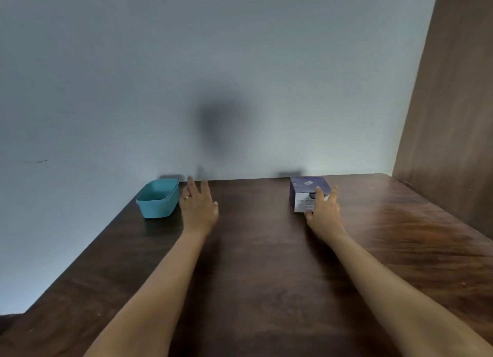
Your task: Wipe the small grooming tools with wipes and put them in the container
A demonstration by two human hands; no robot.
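A teal plastic container (157, 199) stands at the far left of the dark wooden table (261, 263), with something small and dark inside it. A purple and white box of wipes (306, 191) sits at the far right near the wall. My left hand (198, 207) is stretched out just right of the container, fingers straight and spread, holding nothing; a ring is on one finger. My right hand (324, 212) reaches to the front of the wipes box with spread fingers against its near face. No loose grooming tool shows on the table.
A pale grey wall (213, 76) rises right behind the table's far edge. A brown wooden panel (448, 103) stands along the right side. The table's left edge runs diagonally toward the near left corner.
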